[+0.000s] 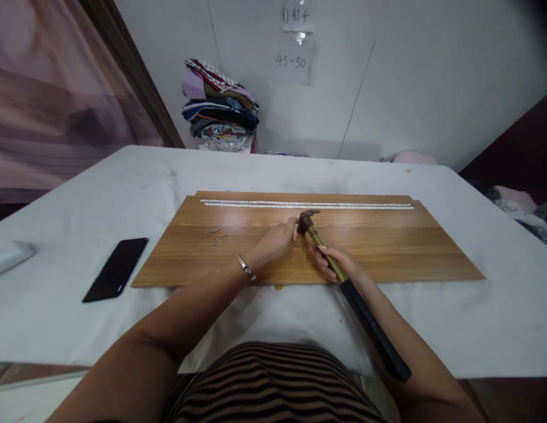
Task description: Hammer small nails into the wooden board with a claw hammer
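My right hand [339, 264] is wrapped round the handle of a claw hammer [355, 299], whose dark grip slants down toward my right forearm. The hammer's head is low over a wooden board [388, 252], right beside the fingertips of my left hand [277, 239]. Those fingers are closed in a pinch near the striking face; what they hold, if anything, is hidden. On the board to the left lie several loose nails [217, 237]. Two white strips with printed marks [255, 204] run along the board's far side.
A black phone [116, 270] lies left of the board on the white table [167, 170]. A white object [11, 255] is at the far left edge. Folded clothes [222, 111] are stacked against the wall, near handwritten paper signs [293, 61]. A curtain [57, 100] hangs at left.
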A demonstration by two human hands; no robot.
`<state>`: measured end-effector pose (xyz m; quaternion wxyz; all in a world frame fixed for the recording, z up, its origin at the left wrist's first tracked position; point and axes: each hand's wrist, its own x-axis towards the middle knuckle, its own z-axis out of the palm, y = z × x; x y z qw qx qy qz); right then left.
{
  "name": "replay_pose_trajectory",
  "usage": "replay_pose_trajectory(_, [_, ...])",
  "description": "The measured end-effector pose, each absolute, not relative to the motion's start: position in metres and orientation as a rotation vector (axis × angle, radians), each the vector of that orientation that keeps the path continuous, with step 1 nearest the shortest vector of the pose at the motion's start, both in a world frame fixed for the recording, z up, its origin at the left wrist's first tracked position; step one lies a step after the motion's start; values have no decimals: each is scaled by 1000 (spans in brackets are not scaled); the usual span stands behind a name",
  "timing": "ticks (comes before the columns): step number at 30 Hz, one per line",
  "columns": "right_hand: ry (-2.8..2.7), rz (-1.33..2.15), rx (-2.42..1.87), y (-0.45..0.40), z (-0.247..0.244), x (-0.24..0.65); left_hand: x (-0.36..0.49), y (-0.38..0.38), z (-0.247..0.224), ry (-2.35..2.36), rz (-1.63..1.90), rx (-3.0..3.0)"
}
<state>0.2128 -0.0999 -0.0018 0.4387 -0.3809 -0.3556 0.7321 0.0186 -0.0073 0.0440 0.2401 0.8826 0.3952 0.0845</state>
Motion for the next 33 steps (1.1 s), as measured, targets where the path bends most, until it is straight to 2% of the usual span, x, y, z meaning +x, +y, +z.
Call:
replay_pose_trajectory(7, [-862, 1824, -939, -100, -2, 213, 25, -12, 41, 1153, 262, 2427])
replay_pose_trajectory(23, [-880, 1794, -1009, -100, 3, 211, 17, -18, 12, 1198, 662, 2323])
replay_pose_trajectory(33, [-889, 1807, -966, -109, 12, 209, 11, -17, 5, 1125, 631, 2398])
